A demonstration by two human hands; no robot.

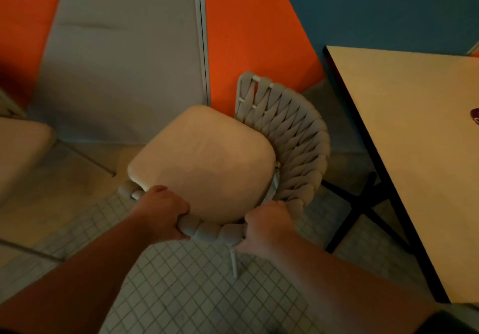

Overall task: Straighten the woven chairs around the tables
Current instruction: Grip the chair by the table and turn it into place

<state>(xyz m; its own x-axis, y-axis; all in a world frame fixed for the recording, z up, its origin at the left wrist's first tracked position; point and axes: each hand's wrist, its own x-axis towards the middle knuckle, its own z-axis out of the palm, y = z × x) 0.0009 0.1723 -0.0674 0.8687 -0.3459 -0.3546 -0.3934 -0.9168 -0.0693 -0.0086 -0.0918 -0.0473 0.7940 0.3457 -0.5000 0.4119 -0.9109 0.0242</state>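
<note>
A grey woven chair [293,136] with a cream seat cushion [204,162] stands just below me, turned at an angle, its curved woven back wrapping round to the right. My left hand [163,214] grips the woven rim at the near left. My right hand [267,227] grips the same rim at the near right, above a thin white chair leg [234,263]. The square light-topped table [414,152] with a black edge lies to the right of the chair, a short gap between them.
The table's black cross base [363,204] spreads over the tiled floor beside the chair. Another cream seat cushion [20,152] shows at the left edge. An orange, grey and blue wall [259,35] stands close behind the chair. A dark purple object [475,117] sits on the table's right edge.
</note>
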